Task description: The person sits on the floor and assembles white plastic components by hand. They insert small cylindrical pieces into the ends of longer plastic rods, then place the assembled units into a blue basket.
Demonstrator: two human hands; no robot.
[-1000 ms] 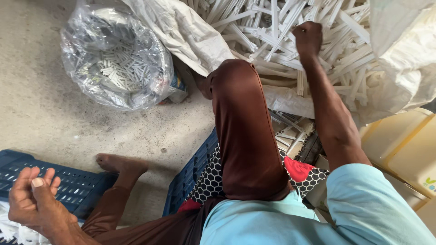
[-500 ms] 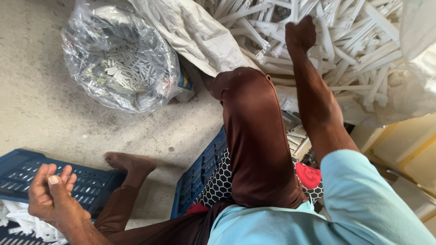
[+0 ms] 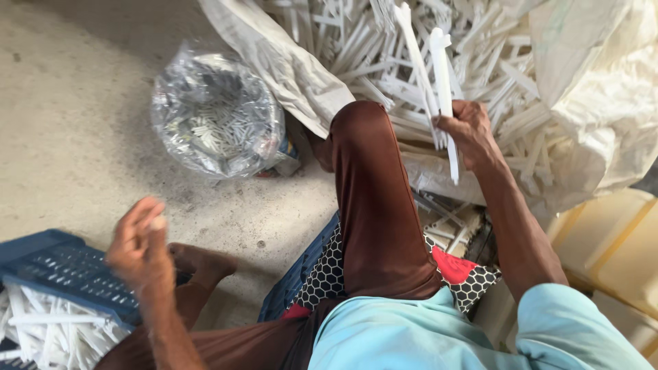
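1. Seated on concrete floor (image 3: 82, 123), knee raised betw. both hands; head view looking down.
2. Right hand (image 3: 466, 130) closed round a few white plastic strips (image 3: 442, 75), held upright, tips above the fist, one end hanging below it.
3. Strips lifted just clear of the big heap in the open white sack (image 3: 589, 103) at top right; heap directly behind and under the hand.
4. Left hand (image 3: 140, 250) raised at lower left, fingers curled narrow, something small and pale seemingly pinched at fingertips; blurred, cannot tell what.
5. Just beside left hand: blue crate (image 3: 62, 270), more white strips under its near edge.
6. Clear bag (image 3: 216, 116) of small white pieces on floor, top centre, well apart from both hands.
7. Progress, judged: sack heap still large, so most of the sorting left; some output in crate and bag.
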